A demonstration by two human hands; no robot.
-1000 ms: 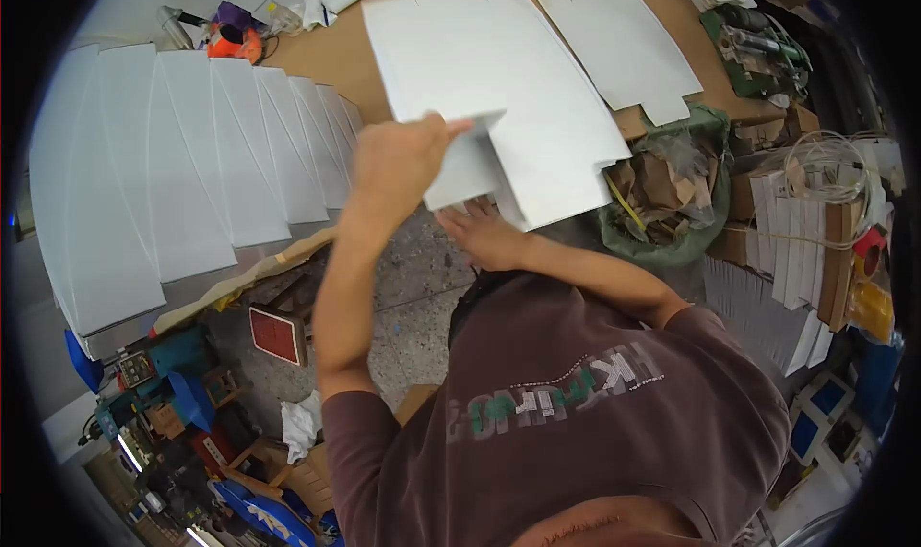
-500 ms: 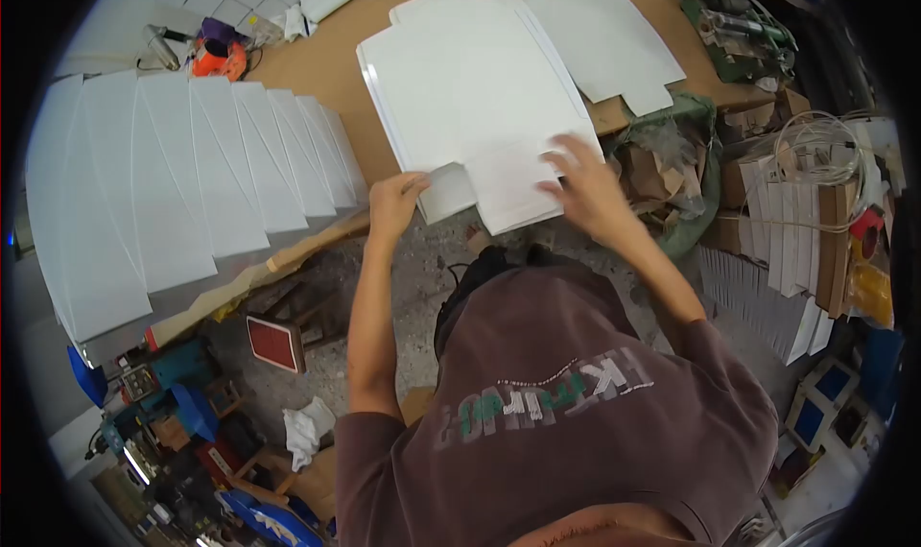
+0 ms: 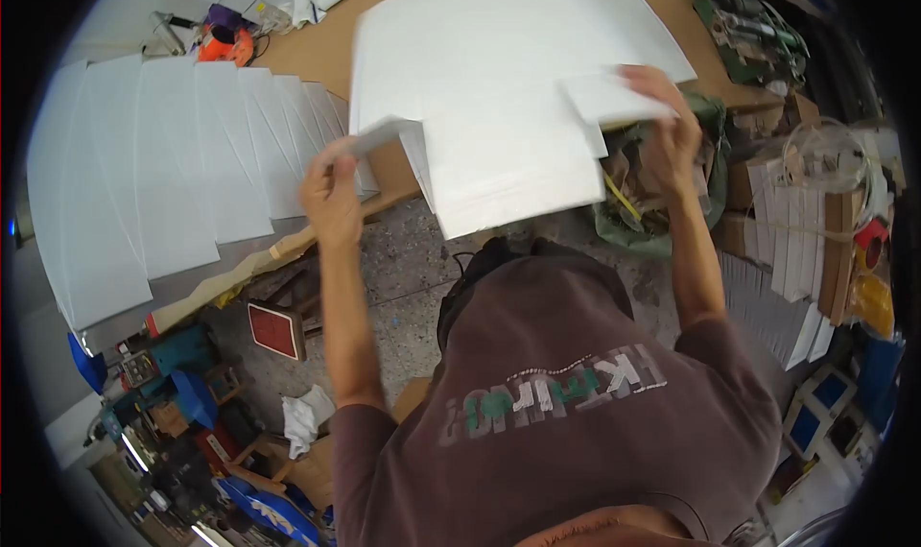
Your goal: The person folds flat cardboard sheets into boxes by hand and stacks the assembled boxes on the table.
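Observation:
A white cardboard box blank (image 3: 499,106) spans the space in front of me, its near panel reaching past the table edge toward my body. My left hand (image 3: 333,197) is closed on its left side flap, thumb on top, and that flap tilts up. On the other side, my right hand (image 3: 672,130) pinches the right side flap (image 3: 619,101), which is bent out of the panel's plane. That hand is slightly blurred. The blank's far part merges with white card beneath it, so the border between them is hard to make out.
Overlapping white card panels (image 3: 173,163) stand in a row on the left of the brown table (image 3: 307,53). A green bag of scraps (image 3: 638,235) hangs by the right edge. A red-seated stool (image 3: 275,331) stands below left. Stacked card (image 3: 787,230) lies at right.
My right hand, open over the blank before, has moved right and taken hold of the right flap. My left hand has shifted left with its flap. Both flaps are now raised.

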